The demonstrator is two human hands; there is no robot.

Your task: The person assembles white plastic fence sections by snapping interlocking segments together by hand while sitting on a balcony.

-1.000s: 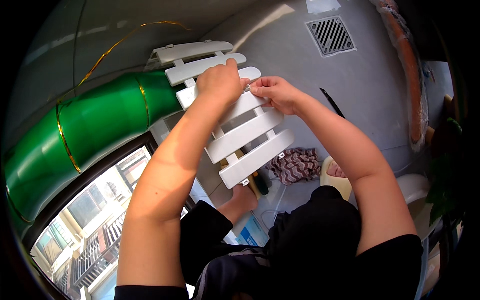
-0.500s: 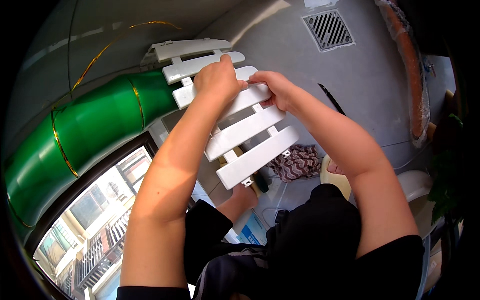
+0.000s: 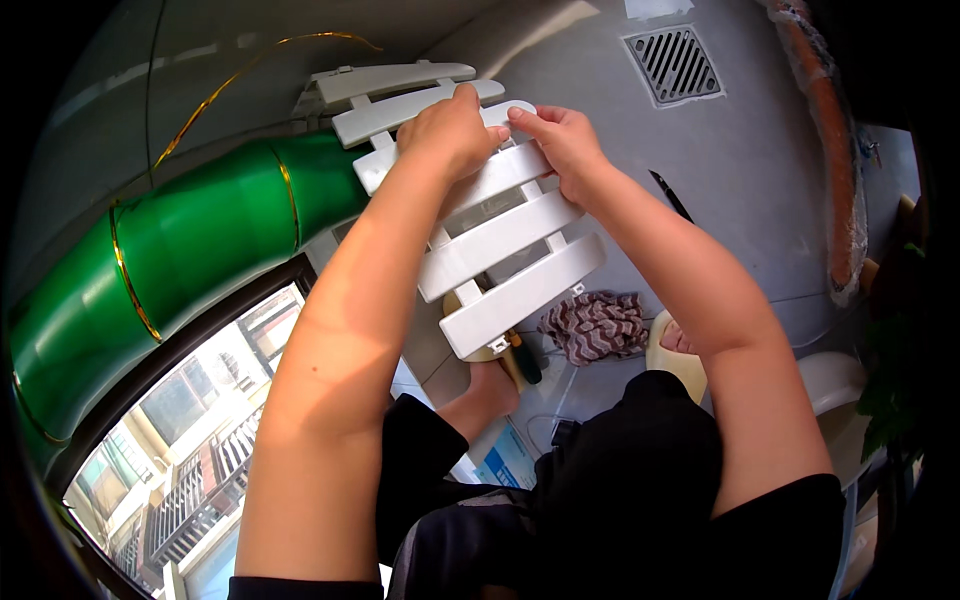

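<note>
A white slatted plastic panel (image 3: pixel 500 235), like a piece of picket fence, is held up in front of me, with small clips on its nearest slat. My left hand (image 3: pixel 447 138) is closed over a middle slat, thumb pointing right. Its palm hides part of that slat. My right hand (image 3: pixel 562 145) grips the right ends of the same middle slats, thumb on top and the other fingers partly hidden beneath. The panel's far slats reach over the end of a large green tube (image 3: pixel 230 205) wound with gold ribbon.
A brown striped cloth (image 3: pixel 595 327) and a green-and-black handled tool (image 3: pixel 523 358) lie on the floor near my feet. A black knife-like object (image 3: pixel 670 195) lies right of the panel. Further off are a floor drain (image 3: pixel 673 65) and a plastic-wrapped pipe (image 3: pixel 825 150). A window (image 3: pixel 190 410) is at lower left.
My right thumb has lifted and stretched further over the slat ends, and the hand has shifted slightly up. The panel has risen a little in view with both hands still on it.
</note>
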